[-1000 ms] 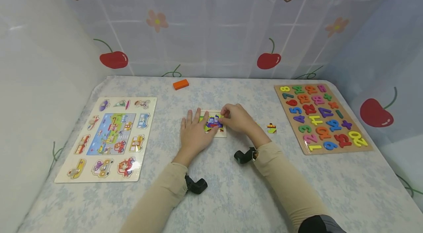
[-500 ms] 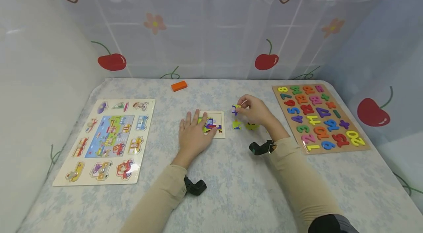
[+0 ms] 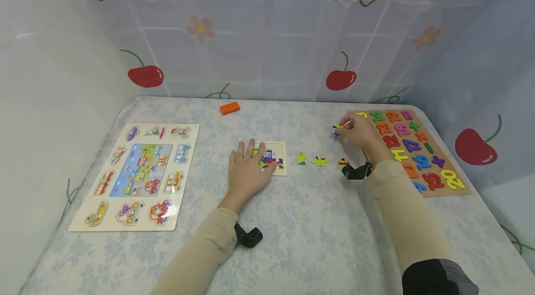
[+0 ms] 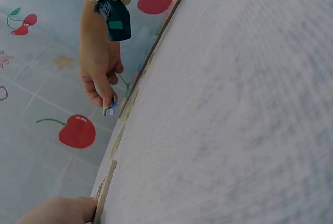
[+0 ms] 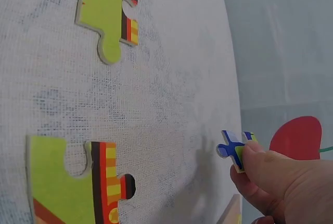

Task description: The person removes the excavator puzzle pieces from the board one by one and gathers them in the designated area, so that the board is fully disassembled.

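Observation:
My left hand (image 3: pixel 247 172) lies flat, fingers spread, over the left part of a small jigsaw board (image 3: pixel 281 147) with a purple vehicle picture. In the left wrist view its thumb touches the edge of that board (image 4: pixel 105 190). My right hand (image 3: pixel 362 134) pinches a blue and yellow-green jigsaw piece (image 5: pixel 234 148) between thumb and fingers, held over the table beside the number board. Loose green pieces lie in a row right of the small board: one plain green piece (image 3: pixel 301 159), a knobbed green piece (image 3: pixel 320 161), and a striped piece (image 3: pixel 342 163) partly behind the wrist camera.
A number board (image 3: pixel 434 181) with coloured raised digits lies on the right, partly under my right arm. On the left is a vehicle puzzle board (image 3: pixel 177 211). An orange block (image 3: pixel 229 108) sits near the table's back edge, before a printed curtain (image 3: pixel 259 53).
My right hand lifted the blue piece out of the small board and carried it right, toward the number board. The left hand stayed in place on the small board.

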Tool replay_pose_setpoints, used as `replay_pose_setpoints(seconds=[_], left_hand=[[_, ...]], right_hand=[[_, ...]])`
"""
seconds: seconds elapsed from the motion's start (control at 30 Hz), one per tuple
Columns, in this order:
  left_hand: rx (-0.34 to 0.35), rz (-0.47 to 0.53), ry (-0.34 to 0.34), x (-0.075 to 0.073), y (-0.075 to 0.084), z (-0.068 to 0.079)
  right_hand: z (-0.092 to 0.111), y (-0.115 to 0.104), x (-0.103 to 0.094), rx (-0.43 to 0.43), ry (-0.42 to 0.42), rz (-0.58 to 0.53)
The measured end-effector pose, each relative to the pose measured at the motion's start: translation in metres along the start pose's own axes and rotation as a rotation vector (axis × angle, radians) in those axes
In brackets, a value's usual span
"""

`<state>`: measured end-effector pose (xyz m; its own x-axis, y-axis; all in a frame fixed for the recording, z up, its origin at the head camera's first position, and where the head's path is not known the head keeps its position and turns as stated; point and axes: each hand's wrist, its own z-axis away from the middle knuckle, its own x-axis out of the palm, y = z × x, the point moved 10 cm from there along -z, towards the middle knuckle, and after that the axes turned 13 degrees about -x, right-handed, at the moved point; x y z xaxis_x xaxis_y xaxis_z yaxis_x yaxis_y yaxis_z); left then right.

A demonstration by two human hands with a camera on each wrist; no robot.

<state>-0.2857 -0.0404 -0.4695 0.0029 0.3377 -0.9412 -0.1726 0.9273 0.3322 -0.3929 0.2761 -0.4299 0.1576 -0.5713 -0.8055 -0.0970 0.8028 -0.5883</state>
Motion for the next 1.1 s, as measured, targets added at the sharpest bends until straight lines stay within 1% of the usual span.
replay_pose_setpoints(seconds=[0.23,0.33,0.53,0.7,0.83,1.0,1.1], left_hand=[[0.002,0.003,-0.005,0.0,0.0,0.0],[0.003,0.005,-0.002,0.001,0.0,0.0],[-0.001,0.003,0.0,0.001,0.0,-0.001],[-0.001,0.006,-0.001,0.002,0.001,-0.001],[-0.001,0.015,-0.001,0.001,0.001,-0.001],[0.0,0.024,-0.006,-0.001,0.0,0.0],[0.004,0.026,-0.009,-0.001,-0.001,0.0]], right_hand=[[-0.001,0.012,0.0,0.054,-0.016,0.071],[0.0,0.01,0.0,0.046,-0.025,0.099],[0.001,0.008,-0.002,0.037,-0.009,0.191],[-0.002,0.008,-0.001,0.031,0.009,0.26],[-0.002,0.004,0.0,0.037,0.023,0.323],[0.0,-0.005,0.002,0.024,0.005,0.372],[0.001,-0.012,0.005,-0.005,-0.01,0.347]])
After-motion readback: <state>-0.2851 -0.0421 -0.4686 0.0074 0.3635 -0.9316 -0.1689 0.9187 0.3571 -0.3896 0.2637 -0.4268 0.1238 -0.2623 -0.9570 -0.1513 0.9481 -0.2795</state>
